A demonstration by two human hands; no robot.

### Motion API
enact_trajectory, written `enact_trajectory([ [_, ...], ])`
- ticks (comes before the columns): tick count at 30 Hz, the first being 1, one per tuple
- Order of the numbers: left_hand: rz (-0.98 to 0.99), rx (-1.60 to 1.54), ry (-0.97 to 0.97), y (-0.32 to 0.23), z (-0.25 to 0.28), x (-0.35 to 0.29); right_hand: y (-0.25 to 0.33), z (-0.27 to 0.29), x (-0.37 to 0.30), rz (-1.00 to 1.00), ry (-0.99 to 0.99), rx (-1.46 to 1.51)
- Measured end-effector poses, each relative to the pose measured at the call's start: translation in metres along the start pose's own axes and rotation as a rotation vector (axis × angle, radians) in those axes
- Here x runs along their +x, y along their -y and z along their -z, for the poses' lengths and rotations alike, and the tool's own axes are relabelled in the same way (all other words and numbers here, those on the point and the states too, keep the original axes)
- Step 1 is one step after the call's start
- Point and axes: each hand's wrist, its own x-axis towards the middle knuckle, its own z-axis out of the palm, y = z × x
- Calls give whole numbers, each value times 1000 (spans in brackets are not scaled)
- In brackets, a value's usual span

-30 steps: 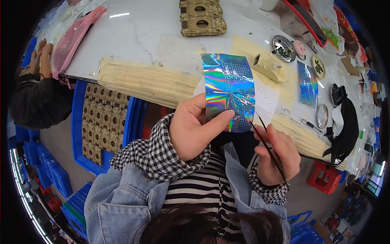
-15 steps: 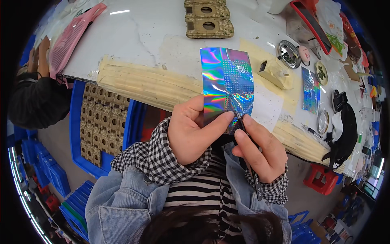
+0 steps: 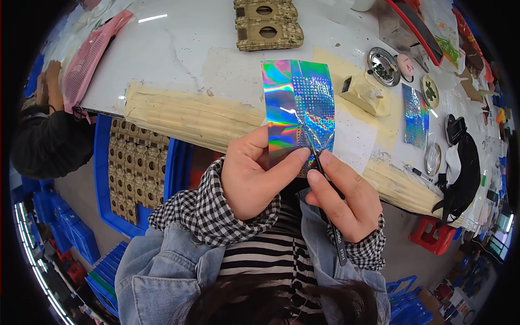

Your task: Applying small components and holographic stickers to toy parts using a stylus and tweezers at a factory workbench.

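My left hand (image 3: 257,176) pinches the lower left part of a shiny holographic sticker sheet (image 3: 280,100), thumb in front and the other fingers hidden behind it. Rows of small stickers cover the sheet's right side. Black tweezers (image 3: 334,230) are gripped in my right hand (image 3: 349,197), between thumb and fingers. Their tips touch or nearly touch the sheet just above my left thumb. Whether they hold a sticker is too small to tell. Beyond the sheet lie camouflage-patterned casings (image 3: 269,35) with round openings.
Right of the sheet stand a taped block (image 3: 364,95), a round metal dish (image 3: 383,66) with small dark bits, and another holographic sheet (image 3: 415,116). A blue crate (image 3: 103,179) of similar casings sits at lower left. A co-worker's dark sleeve (image 3: 54,143) shows at the far left.
The tweezer tips have shifted slightly up and left over the sheet. The sheet has tilted a little, changing its reflections. The whole view has moved slightly.
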Motion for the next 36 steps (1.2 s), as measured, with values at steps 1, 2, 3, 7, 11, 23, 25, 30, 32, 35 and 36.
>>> enact_trajectory([
  [1, -2, 4, 4, 0, 0, 0, -1, 0, 0, 4, -1, 0],
  [2, 1, 0, 4, 0, 0, 0, -1, 0, 0, 8, -2, 0],
  [3, 6, -5, 5, 0, 0, 1, -1, 0, 0, 11, -3, -1],
  [7, 0, 3, 7, 0, -1, 1, -1, 0, 0, 4, -7, -3],
  [11, 15, 2, 1, 0, 0, 0, -1, -1, -1, 1, -18, -13],
  [23, -12, 6, 6, 0, 0, -1, 1, -1, -1, 3, -6, -10],
  [25, -17, 12, 16, 0, 1, -1, 1, -1, -1, 11, -3, -16],
  [30, -6, -2, 8, -1, 1, -1, 1, -1, 0, 23, 12, -16],
  [32, 3, 0, 4, 0, 1, -2, 1, -1, -1, 27, 14, -17],
  [35, 1, 20, 3, 1, 2, -2, 2, 0, 0, 29, 20, -12],
  [36, -6, 21, 6, 1, 2, -2, 1, 0, 0, 29, 24, -10],
])
